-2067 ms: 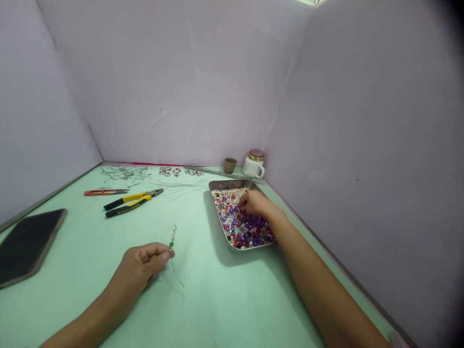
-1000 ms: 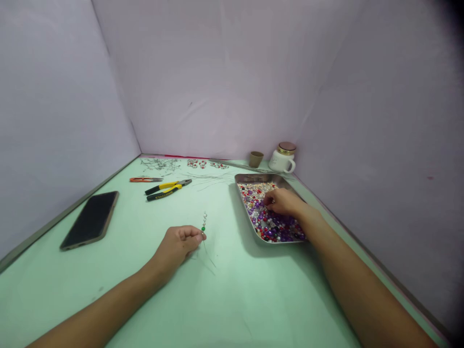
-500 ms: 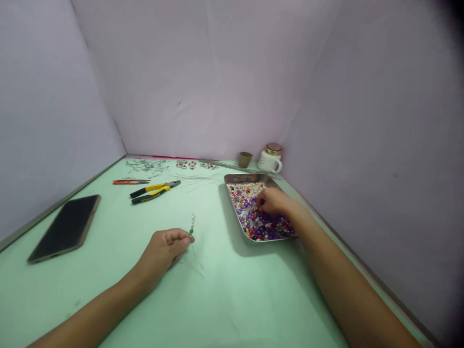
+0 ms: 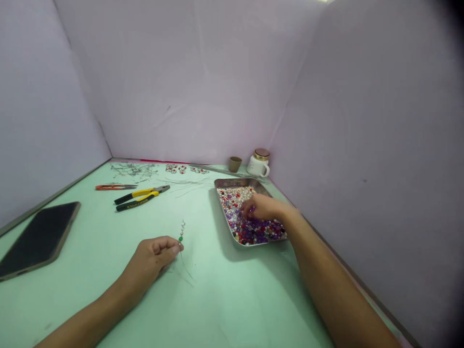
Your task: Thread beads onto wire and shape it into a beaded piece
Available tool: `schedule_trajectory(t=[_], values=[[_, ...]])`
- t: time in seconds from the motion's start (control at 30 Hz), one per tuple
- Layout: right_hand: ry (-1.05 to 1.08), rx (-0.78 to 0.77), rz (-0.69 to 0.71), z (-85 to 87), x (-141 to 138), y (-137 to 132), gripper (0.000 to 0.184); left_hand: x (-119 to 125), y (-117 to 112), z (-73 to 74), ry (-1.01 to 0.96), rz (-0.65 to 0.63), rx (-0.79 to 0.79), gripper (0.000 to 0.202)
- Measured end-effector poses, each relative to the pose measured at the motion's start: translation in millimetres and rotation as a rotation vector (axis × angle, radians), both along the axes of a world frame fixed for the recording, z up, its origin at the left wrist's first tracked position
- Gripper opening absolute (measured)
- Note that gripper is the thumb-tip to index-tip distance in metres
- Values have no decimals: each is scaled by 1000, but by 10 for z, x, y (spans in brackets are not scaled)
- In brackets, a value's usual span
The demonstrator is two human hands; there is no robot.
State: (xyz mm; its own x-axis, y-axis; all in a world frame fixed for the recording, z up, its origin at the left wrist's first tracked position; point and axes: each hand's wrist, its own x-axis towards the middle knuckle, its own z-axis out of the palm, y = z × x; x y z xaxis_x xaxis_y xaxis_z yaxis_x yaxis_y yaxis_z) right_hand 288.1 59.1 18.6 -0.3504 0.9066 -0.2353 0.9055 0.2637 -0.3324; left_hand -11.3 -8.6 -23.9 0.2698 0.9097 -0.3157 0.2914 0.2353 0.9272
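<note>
Pinched between the thumb and fingers of my left hand (image 4: 157,256) is a beaded wire (image 4: 181,232). Clear beads and one green bead stand above the fingertips, and thin loose wire ends trail below toward the table. My right hand (image 4: 263,207) is over the metal tray (image 4: 224,212), its curled fingers down among the beads (image 4: 253,229). Purple ones lie around the fingertips, with red, white and black ones nearby and small pale ones at the far end. Whatever the right fingers pinch is too small to make out.
Yellow-and-black pliers (image 4: 143,197), orange-handled snips (image 4: 115,187) and a phone (image 4: 39,237) lie at the left. Along the back are wire pieces (image 4: 134,170), red-and-clear beaded pieces (image 4: 176,168), a small brown cup (image 4: 235,164) and a lidded white mug (image 4: 258,165). Walls enclose the table.
The view has turned a little to the right, so everything sits further left. My right fingers have shifted slightly among the beads. My left hand still pinches the beaded wire.
</note>
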Motion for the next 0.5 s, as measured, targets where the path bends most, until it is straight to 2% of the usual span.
schedule_trajectory(t=[0.13, 0.27, 0.5], values=[[-63, -4, -38, 101, 154, -23, 31, 2, -13, 26, -8, -2, 8, 32], [-67, 43, -69, 120, 184, -10, 28, 10, -20, 40, 7, 6, 1, 33], [-17, 198, -52, -47, -11, 68, 55, 0, -15, 25, 0, 8, 12, 33]])
